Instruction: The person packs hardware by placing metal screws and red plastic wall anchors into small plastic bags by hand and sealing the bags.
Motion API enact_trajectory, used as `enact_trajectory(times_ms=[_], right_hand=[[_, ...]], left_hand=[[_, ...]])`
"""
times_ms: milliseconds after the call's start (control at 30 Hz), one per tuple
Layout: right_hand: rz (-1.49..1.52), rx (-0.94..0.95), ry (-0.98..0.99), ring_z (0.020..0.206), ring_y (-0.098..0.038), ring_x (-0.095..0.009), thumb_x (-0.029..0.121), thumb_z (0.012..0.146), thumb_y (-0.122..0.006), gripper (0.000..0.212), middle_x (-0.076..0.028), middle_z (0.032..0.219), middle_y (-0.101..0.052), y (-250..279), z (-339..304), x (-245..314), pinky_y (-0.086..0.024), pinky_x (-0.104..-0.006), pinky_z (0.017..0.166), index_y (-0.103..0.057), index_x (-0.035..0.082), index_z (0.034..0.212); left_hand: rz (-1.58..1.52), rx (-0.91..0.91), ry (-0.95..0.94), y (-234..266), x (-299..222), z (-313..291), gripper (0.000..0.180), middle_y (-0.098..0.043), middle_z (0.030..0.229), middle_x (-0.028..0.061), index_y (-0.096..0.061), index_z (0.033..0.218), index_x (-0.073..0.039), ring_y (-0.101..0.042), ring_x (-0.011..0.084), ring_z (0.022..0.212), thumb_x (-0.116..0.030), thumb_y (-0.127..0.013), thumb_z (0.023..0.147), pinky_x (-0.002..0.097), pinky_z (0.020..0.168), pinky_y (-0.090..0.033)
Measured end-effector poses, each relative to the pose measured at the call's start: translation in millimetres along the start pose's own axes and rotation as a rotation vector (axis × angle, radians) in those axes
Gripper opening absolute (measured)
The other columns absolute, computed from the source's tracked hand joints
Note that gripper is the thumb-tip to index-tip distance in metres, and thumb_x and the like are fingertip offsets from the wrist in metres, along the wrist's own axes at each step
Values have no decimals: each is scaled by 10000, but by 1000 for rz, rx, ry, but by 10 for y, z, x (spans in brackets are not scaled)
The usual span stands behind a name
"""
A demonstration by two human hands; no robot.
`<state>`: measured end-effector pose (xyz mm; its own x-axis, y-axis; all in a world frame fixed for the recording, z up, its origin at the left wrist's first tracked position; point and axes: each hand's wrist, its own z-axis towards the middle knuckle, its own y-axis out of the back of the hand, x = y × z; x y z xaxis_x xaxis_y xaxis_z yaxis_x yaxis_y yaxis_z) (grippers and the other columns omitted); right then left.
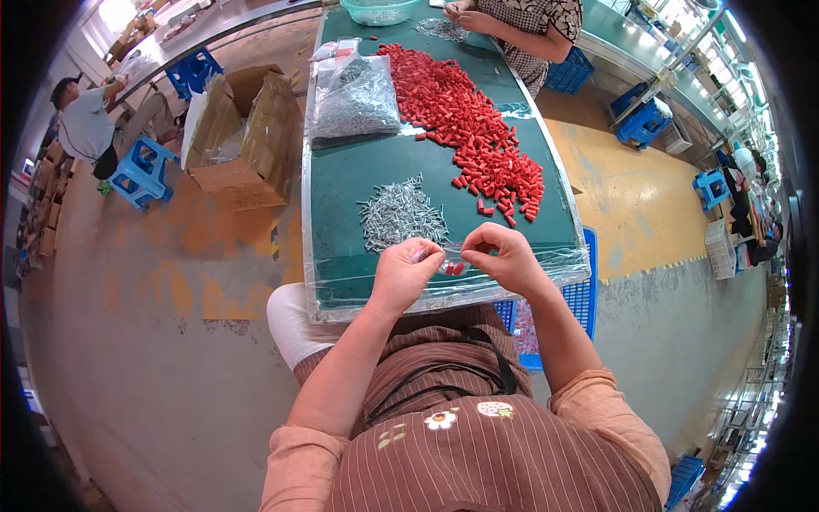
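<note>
Between my two hands, over the table's near edge, hangs a small clear plastic bag (451, 268) with a few red pieces in it. My left hand (408, 271) pinches one side of the bag's top. Opposite it, my right hand (505, 258) has thumb and forefinger pressed together at the other side. Just beyond my left hand lies a heap of silver screws (403, 215). A long pile of red plastic sleeves (465, 115) runs from the far middle of the green table (337, 192) toward my right hand.
A large clear bag of screws (357, 98) lies at the table's left. An open cardboard box (243, 141) and blue stool (143, 171) stand on the floor to the left. A blue crate (583, 294) sits below the right edge. Across the table, a co-worker's hands (465, 17) are busy near another screw pile.
</note>
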<state>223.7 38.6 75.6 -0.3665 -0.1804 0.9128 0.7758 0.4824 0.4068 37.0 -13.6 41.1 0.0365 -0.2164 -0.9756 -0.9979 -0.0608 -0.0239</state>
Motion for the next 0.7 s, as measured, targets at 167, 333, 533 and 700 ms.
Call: enact_trajectory(times_ms=[167, 333, 533, 700], right_hand=[[189, -110, -21, 784, -599, -84, 2, 802, -656, 109, -30, 826, -627, -33, -15, -193, -490, -246, 720, -619, -7, 904], [212, -115, 21, 802, -576, -63, -62, 808, -639, 196, -1, 869, -596, -56, -7, -135, -475, -200, 719, -591, 7, 985], [239, -141, 27, 808, -568, -64, -61, 805, -628, 224, -10, 875, -586, -58, -16, -118, -476, -208, 738, -576, 10, 1011], [205, -126, 56, 804, -566, -66, -47, 809, -623, 214, -8, 863, -584, -69, -20, -120, -476, -213, 738, -575, 10, 1009]], left_hand=[[-220, 15, -40, -71, -32, -47, 62, -559, 719, -66, -667, 859, -43, -457, 14, 628, -102, -669, 841, 172, 528, -356], [-189, 11, -40, -66, -35, -56, 65, -549, 712, -65, -664, 876, -48, -436, 10, 581, -110, -665, 854, 171, 481, -330], [-133, -29, -72, -70, -18, -53, 63, -533, 698, -75, -662, 879, -49, -415, 4, 559, -105, -672, 850, 170, 467, -317], [-135, -36, -113, -81, -15, -55, 50, -523, 697, -84, -661, 875, -47, -405, -1, 572, -92, -665, 853, 165, 478, -312]])
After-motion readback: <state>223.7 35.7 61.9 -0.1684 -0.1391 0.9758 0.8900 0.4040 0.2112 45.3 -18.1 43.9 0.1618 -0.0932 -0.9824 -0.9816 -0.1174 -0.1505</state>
